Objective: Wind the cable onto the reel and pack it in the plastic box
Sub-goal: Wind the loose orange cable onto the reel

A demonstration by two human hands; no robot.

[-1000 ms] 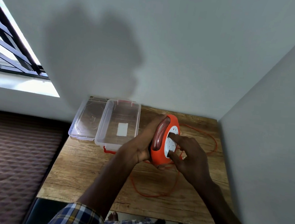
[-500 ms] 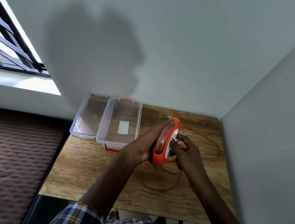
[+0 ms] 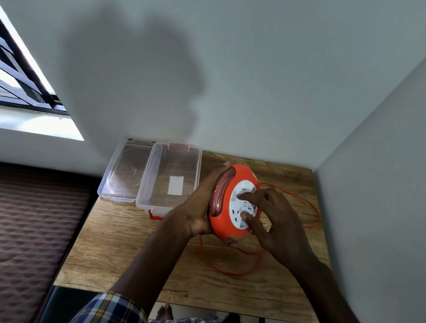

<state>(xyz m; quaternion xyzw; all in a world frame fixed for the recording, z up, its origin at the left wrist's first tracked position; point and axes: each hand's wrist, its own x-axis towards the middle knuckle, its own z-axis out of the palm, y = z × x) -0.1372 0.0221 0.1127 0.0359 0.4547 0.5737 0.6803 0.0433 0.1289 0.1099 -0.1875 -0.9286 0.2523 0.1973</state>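
An orange cable reel [image 3: 224, 213] with a white socket face is held upright above the wooden table [image 3: 123, 256]. My left hand [image 3: 197, 211] grips its back and rim. My right hand [image 3: 271, 222] presses thumb and fingers on the white face. A thin orange cable [image 3: 236, 272] runs from the reel's underside in loose loops over the table, reaching the right wall. The clear plastic box [image 3: 154, 179] stands open to the left of the reel, empty apart from a white label on its floor.
The clear lid [image 3: 124, 174] lies flat left of the box at the table's corner. Walls close the table at the back and right. A bed with a brown quilted cover [image 3: 17, 235] lies to the left.
The reel has turned so its white face shows more toward me. My right hand's fingers have shifted on the face, and the cable loop on the table has changed shape.
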